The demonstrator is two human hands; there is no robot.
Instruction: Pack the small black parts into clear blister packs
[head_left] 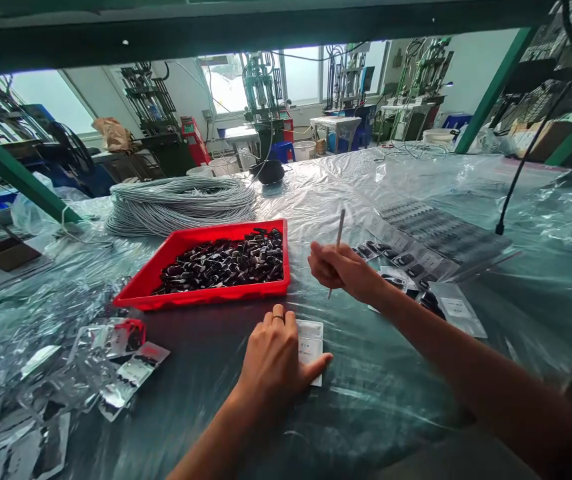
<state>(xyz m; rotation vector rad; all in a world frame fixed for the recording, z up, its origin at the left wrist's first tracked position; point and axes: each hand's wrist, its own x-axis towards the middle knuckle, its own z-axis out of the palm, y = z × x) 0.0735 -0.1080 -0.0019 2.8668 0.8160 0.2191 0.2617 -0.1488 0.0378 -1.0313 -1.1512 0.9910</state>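
"Where is the small flat white packet with printed marks (pixel 311 347)?"

"Just below the frame's centre, on the green table (pixel 206 347) covered in clear plastic. My left hand (pixel 273 353) lies over it, fingers close together, thumb spread across its lower part."

"And your right hand (pixel 337 268)?"

"Right of centre, pinching a thin grey stick (pixel 341 227), held nearly upright."

"How will the packet handle?"

"Light, bendy and slippery, I'd judge; best gripped by its side edges."

"And the stick?"

"Stiff and light, I think; I'd hold it mid-length, as my fingers have it."
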